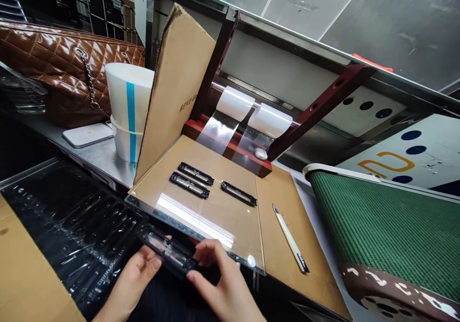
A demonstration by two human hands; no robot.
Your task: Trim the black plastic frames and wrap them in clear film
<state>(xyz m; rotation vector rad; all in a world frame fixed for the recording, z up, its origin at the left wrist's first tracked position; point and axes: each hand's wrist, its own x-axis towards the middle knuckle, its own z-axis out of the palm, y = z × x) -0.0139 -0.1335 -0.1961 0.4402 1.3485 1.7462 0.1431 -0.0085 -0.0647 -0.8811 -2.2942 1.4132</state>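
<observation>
A long, narrow black plastic part with a clear strip along its middle (166,251) is held in the air in front of the glass plate's near edge. My left hand (134,276) pinches its left end between thumb and fingers. At the right end, my right hand (224,283) has its thumb and curled fingers around the part's tip. Three similar black parts lie on the glass plate (212,216): a pair side by side, with a rear one (196,173) and a front one (189,185), and a single one (239,193) to their right.
A tray of black parts under shiny film (82,226) sits at left. Beyond stand a cardboard panel (176,87), stacked white cups (125,106) and two clear film rolls (235,102) on a red rack. A white-handled knife (290,240) lies right, beside a green conveyor belt (388,231).
</observation>
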